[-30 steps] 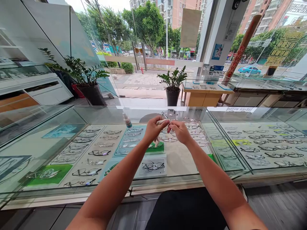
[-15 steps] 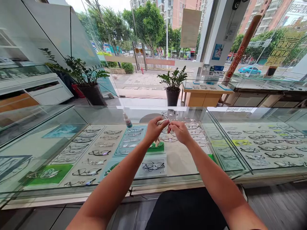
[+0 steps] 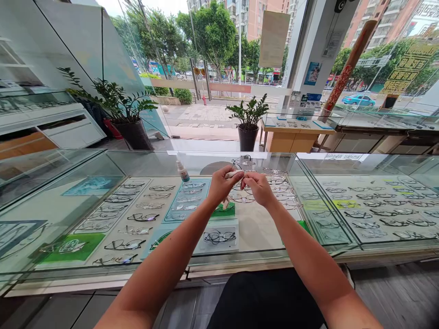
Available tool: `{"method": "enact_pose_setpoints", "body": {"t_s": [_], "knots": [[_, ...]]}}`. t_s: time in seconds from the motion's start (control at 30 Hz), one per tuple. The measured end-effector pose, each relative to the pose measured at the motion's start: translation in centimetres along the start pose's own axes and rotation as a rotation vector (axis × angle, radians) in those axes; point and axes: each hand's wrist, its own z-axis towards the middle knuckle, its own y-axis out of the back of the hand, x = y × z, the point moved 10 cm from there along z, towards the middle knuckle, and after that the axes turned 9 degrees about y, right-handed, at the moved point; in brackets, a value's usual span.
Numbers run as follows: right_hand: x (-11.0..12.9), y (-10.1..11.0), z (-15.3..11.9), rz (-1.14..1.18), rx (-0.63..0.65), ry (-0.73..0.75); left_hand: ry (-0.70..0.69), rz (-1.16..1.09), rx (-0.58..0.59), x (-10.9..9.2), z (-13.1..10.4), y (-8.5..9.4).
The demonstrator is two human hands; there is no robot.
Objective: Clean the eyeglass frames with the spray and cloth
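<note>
My left hand (image 3: 221, 183) is closed on a pale cloth (image 3: 234, 174); a loose end hangs below the palm. Against it, my right hand (image 3: 258, 187) is closed in a pinch, fingertips meeting the left thumb and the cloth. What the right fingers hold is hidden. Just beyond both hands, a pair of eyeglasses (image 3: 244, 161) shows; whether it is held or rests on the glass I cannot tell. Both hands are over the glass display case (image 3: 154, 160), with rows of eyeglass frames beneath them.
A small spray bottle (image 3: 183, 172) stands on the glass, left of my hands. Inside the case, dark eyeglasses (image 3: 219, 236) lie nearest me. A second display case (image 3: 377, 169) adjoins at the right. Potted plants (image 3: 247, 132) stand beyond, before the glass front.
My hands stay together over the case with the cloth, and the fingers have shifted only slightly. The whole view has moved a little.
</note>
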Motion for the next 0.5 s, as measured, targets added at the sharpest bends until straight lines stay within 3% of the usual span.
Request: {"method": "enact_pose_setpoints", "body": {"t_s": [0.2, 0.4, 0.5], "knots": [[0.4, 0.1, -0.1, 0.034, -0.006, 0.012, 0.029, -0.071, -0.064, 0.0, 0.4, 1.3], [0.2, 0.3, 0.0, 0.021, -0.027, -0.001, 0.008, 0.02, 0.012, -0.2, -0.1, 0.0], [0.3, -0.1, -0.1, -0.006, 0.007, 0.0, -0.013, 0.016, -0.02, -0.6, -0.2, 0.4]]}}
